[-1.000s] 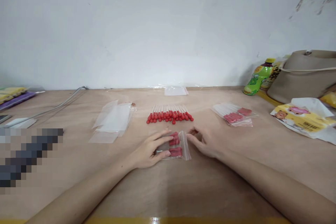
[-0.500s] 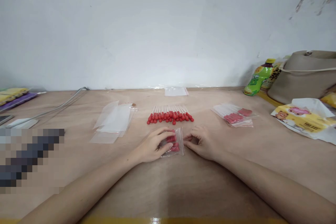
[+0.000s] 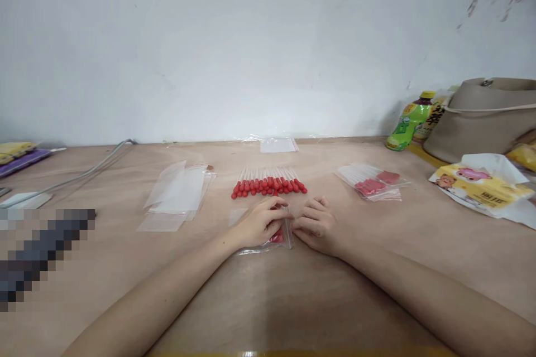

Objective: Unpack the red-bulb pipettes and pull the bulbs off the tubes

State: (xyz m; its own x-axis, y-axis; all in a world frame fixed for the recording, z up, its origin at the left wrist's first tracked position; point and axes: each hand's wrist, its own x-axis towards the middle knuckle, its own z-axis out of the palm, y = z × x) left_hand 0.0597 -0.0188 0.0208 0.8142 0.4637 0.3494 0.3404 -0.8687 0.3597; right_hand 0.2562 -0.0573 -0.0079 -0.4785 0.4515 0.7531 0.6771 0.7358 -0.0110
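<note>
Flat on the table in front of me lies a clear zip bag [image 3: 277, 237] with red-headed pieces inside. My left hand [image 3: 263, 222] rests over it, thumb and fingertips closed on the plastic near the zip edge and hiding much of the contents. At the bag's right edge, my right hand [image 3: 315, 226] has its fingers curled, the tips pinched against that edge. Just beyond both hands is a row of white sticks with red heads [image 3: 268, 184], heads pointing toward me.
Flat zip bags [image 3: 178, 192] overlap on the left. Filled bags with red heads [image 3: 371, 185] lie on the right. Farther right are a snack wrapper [image 3: 481, 181], a green bottle [image 3: 410, 122] and a beige handbag [image 3: 473, 122]. A grey cable [image 3: 96, 167] crosses the far left.
My left hand has shifted right over the bag, its fingertips now near the zip edge and covering more red heads. The right hand's fingers have curled more at the edge.
</note>
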